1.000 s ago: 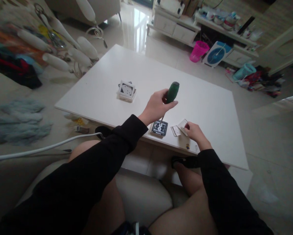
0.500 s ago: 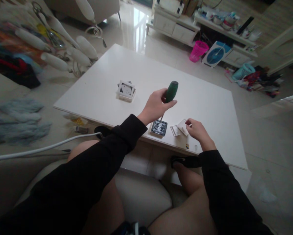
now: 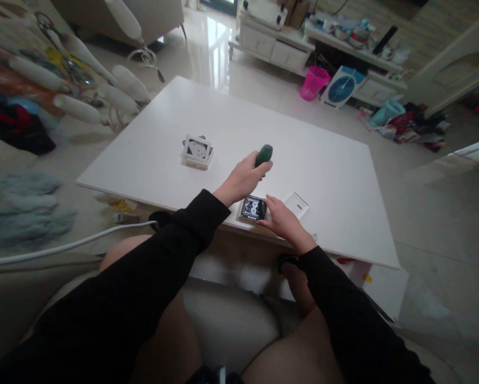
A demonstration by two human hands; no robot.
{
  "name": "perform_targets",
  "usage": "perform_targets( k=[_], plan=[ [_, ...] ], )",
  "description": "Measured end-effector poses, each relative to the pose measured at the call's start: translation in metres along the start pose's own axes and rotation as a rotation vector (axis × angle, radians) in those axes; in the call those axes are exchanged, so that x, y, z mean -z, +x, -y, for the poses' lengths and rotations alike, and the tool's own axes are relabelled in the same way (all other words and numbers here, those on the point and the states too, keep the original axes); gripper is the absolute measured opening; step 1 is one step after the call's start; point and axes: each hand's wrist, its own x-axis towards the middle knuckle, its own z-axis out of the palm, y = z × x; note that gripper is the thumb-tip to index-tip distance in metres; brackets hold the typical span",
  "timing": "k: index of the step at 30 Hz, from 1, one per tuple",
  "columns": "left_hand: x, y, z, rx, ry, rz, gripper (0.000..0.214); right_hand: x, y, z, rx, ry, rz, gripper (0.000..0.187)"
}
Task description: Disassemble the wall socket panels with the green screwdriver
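My left hand (image 3: 243, 175) is closed around the green handle of a screwdriver (image 3: 265, 153), which stands tilted above the table. Its shaft is hidden behind the hand. Below it, a wall socket (image 3: 253, 208) with a dark exposed face lies on a pale base near the table's front edge. My right hand (image 3: 283, 217) grips the right side of this socket, fingers at the far corner and thumb at the near one. Just beyond the right hand lies a white cover plate (image 3: 297, 205), partly covered by it. A second socket with a white frame (image 3: 198, 150) rests farther left.
The white table (image 3: 323, 176) spans the middle of the view. A small clear piece (image 3: 314, 237) lies by my right wrist. A white cable (image 3: 75, 244) runs at the left. Across the floor stand a pink basket (image 3: 314, 82) and a blue fan (image 3: 342, 88).
My right hand has moved left from the cover plate to the socket's side. The left hand with the screwdriver has come lower and slightly left, partly through a shift of the view.
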Motion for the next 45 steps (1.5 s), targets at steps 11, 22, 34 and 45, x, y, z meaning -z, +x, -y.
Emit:
perform_targets(
  k=[11,22,34,45],
  plan=[
    [-0.002,0.001,0.011,-0.002,-0.006,0.065,0.02,0.009,-0.001,0.007,-0.104,-0.049,0.078,0.067],
    [-0.008,-0.002,0.019,0.04,0.026,0.171,0.02,0.009,-0.001,0.0,-0.117,-0.065,0.083,0.067],
    [-0.007,-0.005,0.013,0.066,0.069,0.233,0.021,0.009,-0.001,-0.002,-0.109,-0.041,0.074,0.067],
    [-0.004,-0.009,-0.004,0.101,-0.027,0.3,0.039,0.009,-0.001,-0.001,-0.123,-0.04,0.082,0.068]
  ],
)
